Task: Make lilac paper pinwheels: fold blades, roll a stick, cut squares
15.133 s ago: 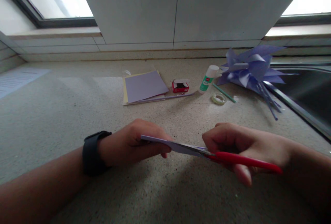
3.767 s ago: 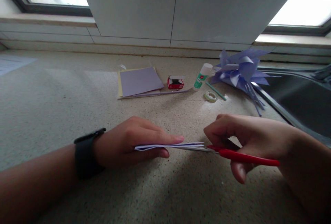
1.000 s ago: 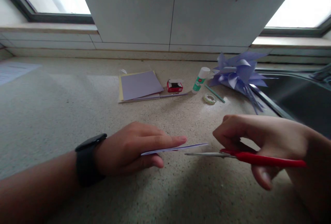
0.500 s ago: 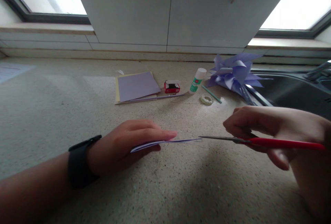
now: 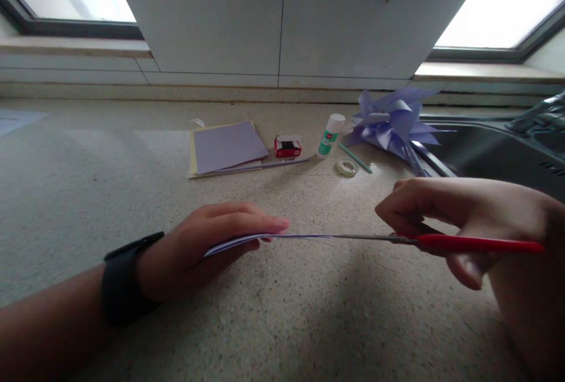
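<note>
My left hand (image 5: 207,241), with a black watch on its wrist, pinches a folded lilac paper piece (image 5: 247,240) held flat and seen edge-on above the speckled counter (image 5: 88,193). In my right hand (image 5: 459,217) are red-handled scissors (image 5: 441,243), whose thin blades point left and meet the paper's free right edge. Whether the blades are around the paper or beside it cannot be told from this low angle.
Further back lie a lilac sheet on yellow paper (image 5: 223,148), a small red box (image 5: 287,146), a glue stick (image 5: 329,135), a tape roll (image 5: 347,167), a green stick (image 5: 355,158) and a lilac paper pinwheel (image 5: 392,123). A dark sink (image 5: 494,155) is at right.
One second ago the scissors were clear of the paper. Since then the blades have come level with the paper's edge and reach it; my left hand shifted slightly left.
</note>
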The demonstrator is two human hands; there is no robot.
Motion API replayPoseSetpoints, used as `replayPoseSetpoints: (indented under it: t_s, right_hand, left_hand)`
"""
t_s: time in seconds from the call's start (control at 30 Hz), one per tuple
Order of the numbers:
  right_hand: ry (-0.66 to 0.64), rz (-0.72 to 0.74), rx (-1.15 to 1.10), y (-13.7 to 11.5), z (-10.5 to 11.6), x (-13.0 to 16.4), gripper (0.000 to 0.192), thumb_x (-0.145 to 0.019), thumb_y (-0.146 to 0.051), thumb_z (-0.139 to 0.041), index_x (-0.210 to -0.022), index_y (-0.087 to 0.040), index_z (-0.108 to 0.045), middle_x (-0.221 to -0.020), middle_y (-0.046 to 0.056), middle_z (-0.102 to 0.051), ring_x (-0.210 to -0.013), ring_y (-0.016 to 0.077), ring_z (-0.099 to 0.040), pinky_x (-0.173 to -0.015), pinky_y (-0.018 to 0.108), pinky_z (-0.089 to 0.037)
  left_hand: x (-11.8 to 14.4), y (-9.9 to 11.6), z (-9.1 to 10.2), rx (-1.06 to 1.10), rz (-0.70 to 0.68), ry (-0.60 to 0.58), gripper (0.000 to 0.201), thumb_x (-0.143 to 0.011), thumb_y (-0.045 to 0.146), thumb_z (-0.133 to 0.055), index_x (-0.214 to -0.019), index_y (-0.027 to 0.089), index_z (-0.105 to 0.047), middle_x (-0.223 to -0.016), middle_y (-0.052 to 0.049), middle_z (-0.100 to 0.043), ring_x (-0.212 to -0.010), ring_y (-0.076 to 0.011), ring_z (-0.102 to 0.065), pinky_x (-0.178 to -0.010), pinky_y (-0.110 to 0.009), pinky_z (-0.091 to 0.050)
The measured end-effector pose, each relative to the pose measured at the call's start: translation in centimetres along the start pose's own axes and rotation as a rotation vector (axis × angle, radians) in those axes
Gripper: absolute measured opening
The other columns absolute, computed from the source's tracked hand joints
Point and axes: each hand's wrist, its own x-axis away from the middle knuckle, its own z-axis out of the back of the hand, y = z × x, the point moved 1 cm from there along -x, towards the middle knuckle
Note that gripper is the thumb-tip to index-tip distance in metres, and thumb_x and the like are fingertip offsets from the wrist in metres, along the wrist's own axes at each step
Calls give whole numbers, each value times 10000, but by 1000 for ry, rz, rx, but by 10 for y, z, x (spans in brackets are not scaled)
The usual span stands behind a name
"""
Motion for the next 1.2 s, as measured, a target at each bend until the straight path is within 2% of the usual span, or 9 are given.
replayPoseSetpoints:
  t_s: [0.27,0.6,0.7,0.8,0.87,0.93,1.0,1.13,1.2]
  right_hand:
    - [59,52,-11,2,-6,1,626,-686,-767,-689,-628,-199,-434,-560,-84,-411,-552,81,-344,-512,252,-264]
    - [24,36,3,0,-2,0,592,-688,-703,-740,-633,-192,-445,-573,-83,-439,-561,76,-367,-506,228,-284]
    - [33,54,-34,1,-3,0,568,-700,-644,-763,-627,-181,-442,-571,-95,-422,-551,56,-352,-496,202,-278]
    - [4,98,-215,11,-8,-6,461,-831,-514,-733,-682,-174,-460,-597,-92,-447,-510,33,-354,-457,160,-269]
    - [-39,238,-458,18,-14,-12,424,-834,-523,-737,-777,-172,-505,-620,-82,-482,-454,27,-348,-387,140,-256]
    - [-42,362,-521,22,-20,-19,439,-845,-567,-710,-838,-157,-553,-648,-58,-497,-476,43,-392,-382,139,-299]
    - [-26,436,-498,22,-27,-25,407,-906,-550,-640,-853,-152,-574,-637,-37,-511,-504,64,-441,-399,147,-332]
    - [126,485,-575,22,-38,-36,381,-971,-506,-539,-811,-161,-558,-613,-40,-484,-479,61,-414,-440,165,-350]
    - [0,586,-581,23,-43,-42,474,-953,-614,-508,-801,-166,-547,-572,-45,-497,-443,64,-432,-437,177,-353]
  left_hand:
    - [0,-1,-1,18,6,-2,345,-994,157,-535,-1330,200,-598,-1083,-91,-723,-979,-157,-691,-850,-234,-564]
    - [3,-1,-2,70,30,7,392,-970,137,-566,-1350,229,-596,-1062,-78,-735,-947,-156,-696,-831,-235,-568]
    - [6,-2,-4,252,153,59,370,-986,157,-556,-1339,254,-612,-1038,-63,-754,-913,-148,-719,-814,-228,-584]
    - [7,-6,-7,597,428,88,255,-1012,225,-545,-1224,252,-682,-982,-45,-778,-855,-133,-745,-771,-202,-598]
    - [7,-8,-8,828,600,125,179,-992,290,-589,-1083,230,-731,-912,-37,-788,-798,-143,-756,-724,-207,-611]
    - [5,-10,-7,1004,703,208,147,-952,320,-652,-974,210,-746,-859,-32,-788,-733,-151,-756,-676,-220,-621]
    - [3,-11,-5,1085,748,290,130,-907,312,-711,-939,191,-743,-821,-30,-782,-672,-146,-742,-632,-223,-620]
    - [1,-13,-3,1097,802,361,196,-851,317,-771,-958,161,-720,-762,-30,-754,-600,-132,-701,-562,-211,-597]
    - [1,-14,-5,1093,832,374,227,-842,335,-780,-965,161,-702,-733,-23,-737,-583,-128,-685,-539,-203,-580]
